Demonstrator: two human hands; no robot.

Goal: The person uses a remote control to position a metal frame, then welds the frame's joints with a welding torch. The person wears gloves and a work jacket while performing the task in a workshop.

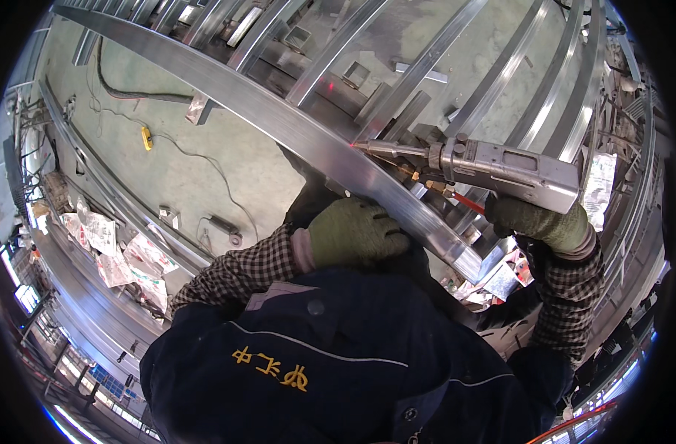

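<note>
My right hand [545, 222], in a green work glove, is closed around the handle of a handheld laser welding gun [515, 172]. The gun has a boxy grey metal body and a narrow nozzle. Its tip meets the far edge of a long square metal tube [278, 122], where a small red glow shows. Tube and nozzle meet near the end of a crosswise metal bar [393, 100]. My left hand [352, 233], gloved the same way, lies against the tube's near side with curled fingers. What those fingers hold, if anything, is hidden.
Several parallel metal bars [497, 70] run beyond the tube. Short tube offcuts [356, 74] lie on the greenish floor [256, 181]. A yellow tool [146, 138] and thin cables lie to the left. Crumpled wrapping [112, 255] lies by long metal profiles at the left.
</note>
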